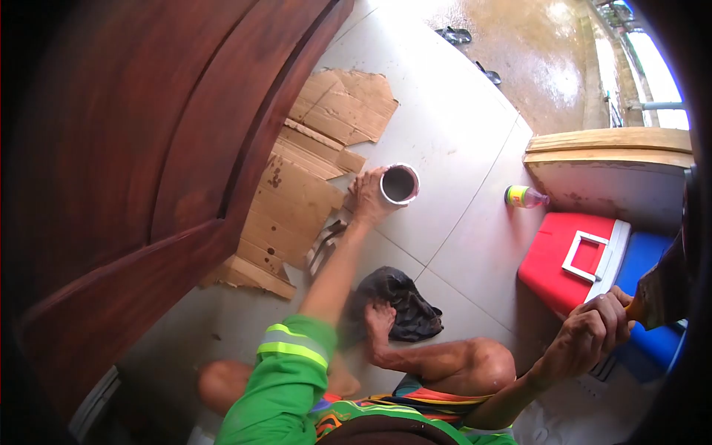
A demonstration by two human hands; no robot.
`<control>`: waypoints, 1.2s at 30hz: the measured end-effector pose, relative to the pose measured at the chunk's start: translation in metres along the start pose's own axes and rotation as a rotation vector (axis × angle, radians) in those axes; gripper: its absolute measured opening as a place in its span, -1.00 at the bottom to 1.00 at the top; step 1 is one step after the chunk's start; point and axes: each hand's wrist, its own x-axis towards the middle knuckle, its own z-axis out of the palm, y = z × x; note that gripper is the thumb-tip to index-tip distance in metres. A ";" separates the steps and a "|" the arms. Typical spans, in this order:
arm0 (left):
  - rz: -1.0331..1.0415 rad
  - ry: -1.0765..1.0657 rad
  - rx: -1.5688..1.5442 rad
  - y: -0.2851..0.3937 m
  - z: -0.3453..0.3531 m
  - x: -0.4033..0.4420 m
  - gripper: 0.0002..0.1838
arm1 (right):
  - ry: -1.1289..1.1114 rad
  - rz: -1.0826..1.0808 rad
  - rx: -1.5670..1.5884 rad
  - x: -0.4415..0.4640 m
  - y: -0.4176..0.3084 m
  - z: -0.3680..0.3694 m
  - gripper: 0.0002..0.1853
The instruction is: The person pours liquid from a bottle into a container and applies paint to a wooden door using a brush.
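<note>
My left hand (369,194) is wrapped around the side of a white-rimmed can (417,185), which stands on the tiles with dark liquid inside. At the right, my right hand (593,326) grips a paintbrush (651,297) by its yellowish handle. The brush's far end merges into the dark edge of the view, near a dark upright surface, and I cannot tell whether they touch. A reddish-brown panelled wooden door (185,126) rises on the left. Near my bare foot, a crumpled black cloth or bag (408,304) lies on the floor.
Stained cardboard (289,204) lies along the door's foot. A red cooler box (552,256) with a white handle stands at right beside a blue box (645,256). A small bottle (525,196) lies near the wood-edged wall (608,148). Sandals (454,35) sit on the wet ground outside.
</note>
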 end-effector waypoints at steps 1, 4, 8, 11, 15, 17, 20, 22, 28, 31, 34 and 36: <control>-0.012 -0.026 0.018 0.000 0.002 -0.003 0.13 | -0.008 0.008 -0.001 -0.001 -0.001 0.000 -0.89; 0.011 -0.041 0.047 0.001 -0.005 -0.006 0.21 | 0.011 0.038 -0.004 -0.001 0.006 0.004 -0.88; -0.010 -0.060 0.066 0.001 -0.037 -0.023 0.15 | -0.045 0.147 0.049 0.009 0.022 0.007 -0.86; -0.179 -0.012 0.169 0.042 -0.119 -0.041 -0.03 | -0.172 0.297 0.097 0.032 0.046 0.001 -0.87; -0.014 0.304 0.096 0.105 -0.263 -0.089 -0.42 | -0.215 0.361 0.196 0.053 0.104 0.024 -0.76; 0.014 0.481 0.133 0.160 -0.348 -0.117 -0.54 | -0.331 0.376 0.227 0.065 0.126 0.045 -0.75; 0.171 0.760 0.333 0.235 -0.465 -0.155 -0.64 | -0.476 0.326 0.056 0.071 0.151 0.098 -0.70; 0.296 0.967 0.459 0.272 -0.537 -0.162 -0.72 | -0.631 0.348 0.057 0.064 0.162 0.157 -0.70; 0.291 1.123 0.527 0.372 -0.680 -0.133 -0.69 | -0.943 -0.322 -0.466 0.039 0.167 0.306 -0.81; 0.303 1.079 0.459 0.395 -0.714 -0.103 -0.61 | -1.073 -0.455 -0.572 0.020 0.169 0.396 -0.76; 0.318 0.961 0.396 0.407 -0.735 -0.093 -0.60 | -1.272 -0.332 -0.625 0.001 0.172 0.471 -0.71; 0.315 0.922 0.388 0.413 -0.739 -0.092 -0.61 | -1.446 -0.413 -0.778 -0.001 0.173 0.503 -0.73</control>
